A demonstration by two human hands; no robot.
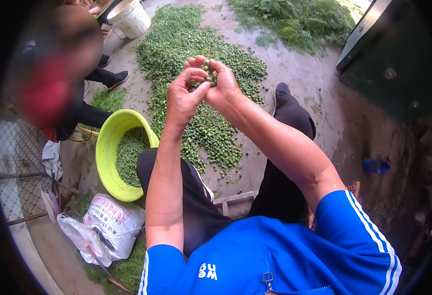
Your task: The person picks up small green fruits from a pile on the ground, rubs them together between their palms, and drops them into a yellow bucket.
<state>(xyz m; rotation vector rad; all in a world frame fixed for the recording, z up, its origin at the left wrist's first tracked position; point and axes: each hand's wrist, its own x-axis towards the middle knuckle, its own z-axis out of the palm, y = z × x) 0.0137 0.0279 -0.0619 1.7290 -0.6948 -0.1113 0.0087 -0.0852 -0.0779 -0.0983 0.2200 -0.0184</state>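
Note:
Cupped together in front of me, my left hand (184,93) and my right hand (222,88) hold several small green pods (209,77) between them. The fingers of both hands curl around the pods. Below and beyond them a wide heap of green pods (176,46) is spread over the floor. Near my left knee a yellow-green bucket (105,162) stands tilted, with green pods (131,150) inside it.
A person in red (46,93) sits at the left. A white bucket (130,19) stands at the back left, and cut green foliage (294,22) lies at the back. White sacks (113,223) rest at the lower left. A dark metal box (393,64) is at the right.

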